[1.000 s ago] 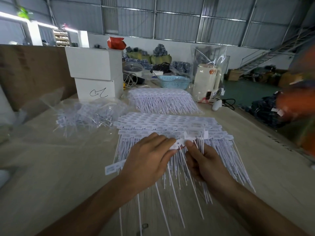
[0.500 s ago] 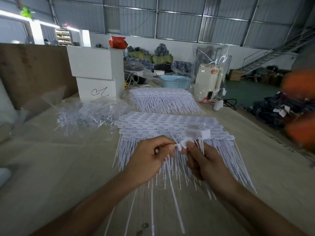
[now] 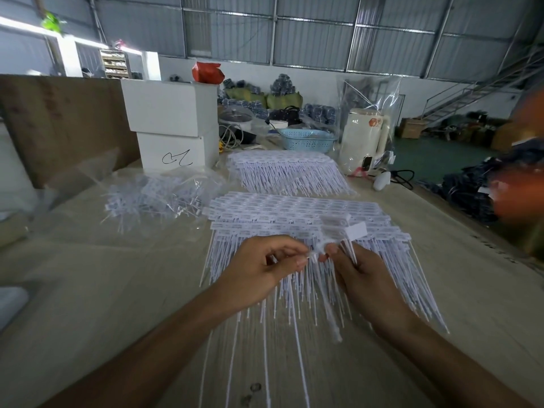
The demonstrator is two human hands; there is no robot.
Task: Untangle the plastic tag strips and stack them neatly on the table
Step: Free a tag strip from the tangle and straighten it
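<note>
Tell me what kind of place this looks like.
Probably a warehouse or packing workshop: corrugated metal walls, a metal staircase, bundled goods piled along the far wall, and neat stacks of tag strips on a long worktable.

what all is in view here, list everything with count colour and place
tag strips in hand: a few, white, pinched between both hands above the near stack
near stack of tag strips: one, white, table centre
far stack of tag strips: one, white, behind the near stack
loose tangled strips in a clear bag: one pile, white, left of the stacks
boxes: two, white, stacked at back left
red bag: one, on the top box
basket: one, light blue, back centre
appliance: one, cream, back right
table: one, pale wood
left hand: one, pinching a strip
right hand: one, gripping strips
</note>
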